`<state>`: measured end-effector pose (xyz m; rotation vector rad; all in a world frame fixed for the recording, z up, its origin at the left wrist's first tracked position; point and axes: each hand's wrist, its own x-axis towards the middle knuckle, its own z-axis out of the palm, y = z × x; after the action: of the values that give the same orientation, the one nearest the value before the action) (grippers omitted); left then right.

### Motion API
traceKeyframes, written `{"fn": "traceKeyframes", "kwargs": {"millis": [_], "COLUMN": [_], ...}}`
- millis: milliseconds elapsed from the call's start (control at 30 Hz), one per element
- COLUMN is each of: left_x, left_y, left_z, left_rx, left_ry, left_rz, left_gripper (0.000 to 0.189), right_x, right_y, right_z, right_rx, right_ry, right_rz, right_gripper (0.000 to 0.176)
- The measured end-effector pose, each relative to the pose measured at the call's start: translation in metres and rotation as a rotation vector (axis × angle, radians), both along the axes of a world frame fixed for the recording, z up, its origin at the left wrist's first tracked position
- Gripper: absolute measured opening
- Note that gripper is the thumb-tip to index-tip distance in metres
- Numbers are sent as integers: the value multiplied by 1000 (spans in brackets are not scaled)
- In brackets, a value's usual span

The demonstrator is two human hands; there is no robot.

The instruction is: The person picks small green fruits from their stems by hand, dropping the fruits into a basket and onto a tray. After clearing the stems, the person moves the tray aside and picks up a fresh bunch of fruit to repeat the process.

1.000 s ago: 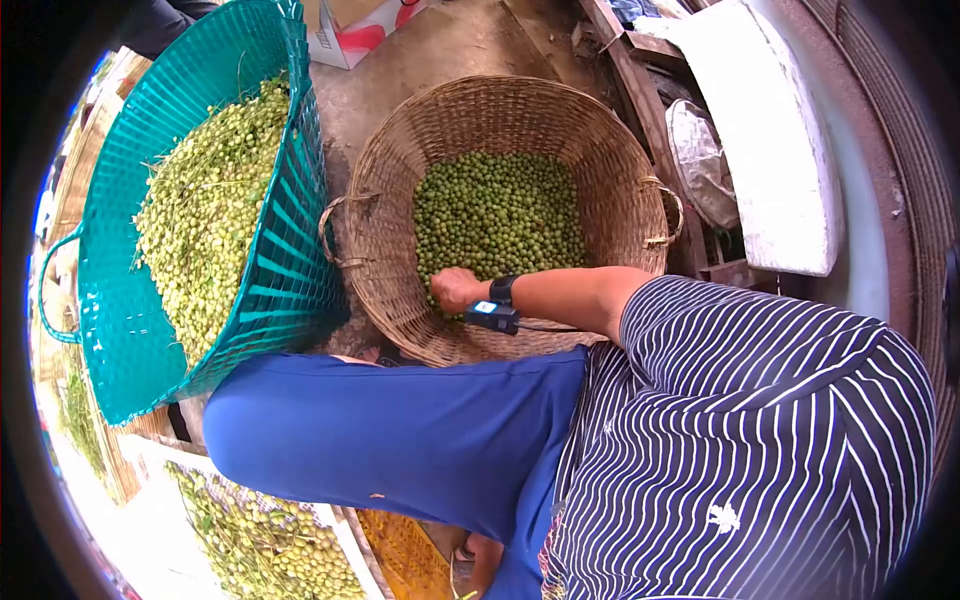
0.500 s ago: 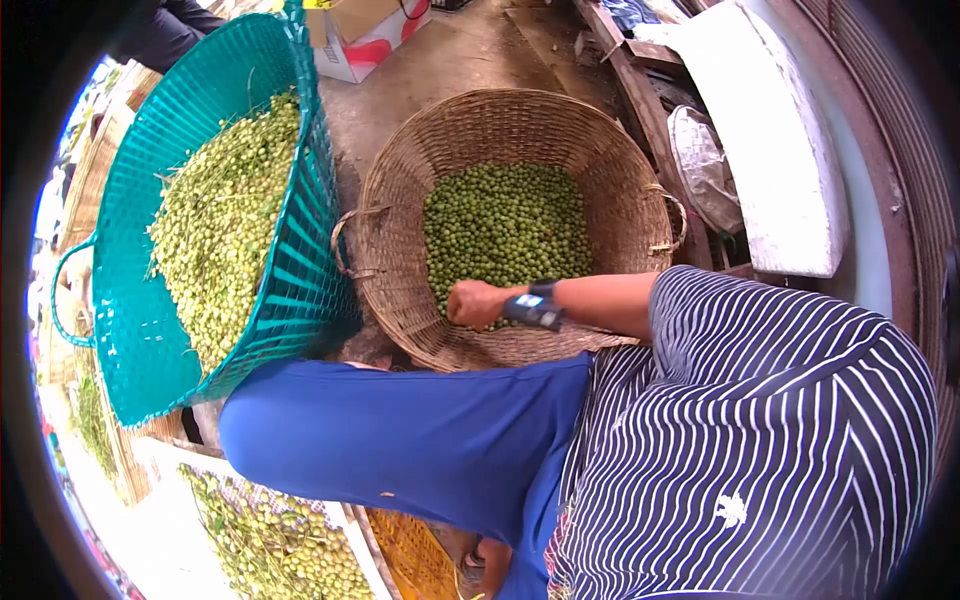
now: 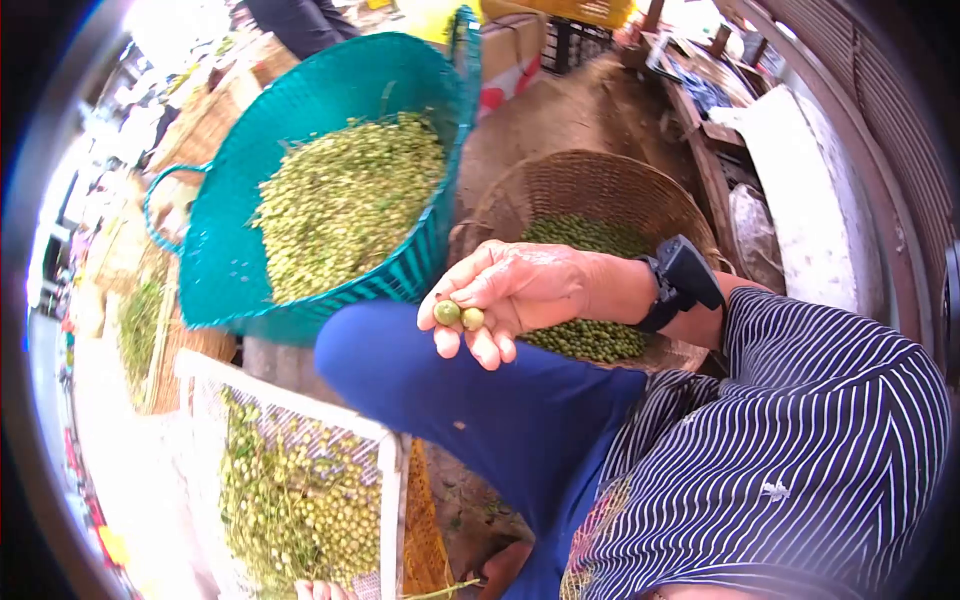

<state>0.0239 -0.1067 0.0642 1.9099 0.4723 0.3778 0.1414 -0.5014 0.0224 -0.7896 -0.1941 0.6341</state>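
Basketwork of teal plastic (image 3: 228, 265) flared near a round wicker basket (image 3: 600, 180), blue trousers (image 3: 490, 425) and a white-framed tray (image 3: 392, 490). The left hand (image 3: 321, 591) showed by the tray, grip unclear; above the trousers, the right hand (image 3: 515, 285) pinched two round, smooth fruits (image 3: 447, 313).

No text legible to us. Closest we get, relative to the teal basket (image 3: 225, 242): red-on-white print on the box (image 3: 520, 58) just beside it; white emblem (image 3: 775, 491), letterless, on the shirt (image 3: 830, 420) well apart.
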Motion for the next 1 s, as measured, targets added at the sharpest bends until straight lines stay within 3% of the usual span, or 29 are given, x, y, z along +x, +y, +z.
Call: {"fn": "traceKeyframes", "kwargs": {"millis": [33, 133, 167, 200, 267, 333, 400, 433, 467, 533, 633, 733, 767, 867, 1000], "left_x": [3, 0, 1, 11, 7, 4, 1, -1, -4, -7, -13, -11, -10, -12, -13], "left_y": [27, 103, 76, 47, 81, 86, 82, 73, 73, 85, 90, 85, 85, 82, 85], "left_z": [-16, -51, -39, -25, -40, -43, -43, -32, -30, -36, -31, -29, -33, -22, -8], "left_rx": [-2, -1165, -841, -521, -700, -654, -602, -652, -707, -694, -810, -853, -915, -894, -907], "left_ry": [-20, -39, 10, 70, 67, 25, -59, -91, -135, -206, -227, -334, -365, -425, -433], "left_rz": [35, -476, -160, 164, 23, 22, 82, 137, 94, 36, 139, 143, 133, 141, 46], "left_gripper": [28, 23, 13, 21, 25, 21, 20, 19, 19, 20, 22, 27, 31, 29, 26], "right_x": [4, 20, 23, 26, 31, 33, 33, 33, 44, 41, 3, -42, -46, -59, -56], "right_y": [12, 52, 69, 87, 129, 176, 226, 249, 273, 303, 324, 340, 346, 356, 350], "right_z": [7, 8, 13, 14, 13, 21, 34, 42, 33, 38, 32, 17, 6, 8, 35], "right_rx": [-5, 78, 58, 57, -53, -134, -436, -493, -593, -963, -850, -553, -441, -295, -394], "right_ry": [-1, -16, -4, -14, -91, -175, -716, -623, -711, -1399, -1484, -1036, -1097, -805, -786], "right_rz": [43, 166, 182, 243, 219, 292, 264, 237, 212, -373, -143, 330, 296, 363, 418], "right_gripper": [25, 31, 30, 30, 28, 27, 26, 28, 32, 32, 30, 45, 46, 31, 22]}}
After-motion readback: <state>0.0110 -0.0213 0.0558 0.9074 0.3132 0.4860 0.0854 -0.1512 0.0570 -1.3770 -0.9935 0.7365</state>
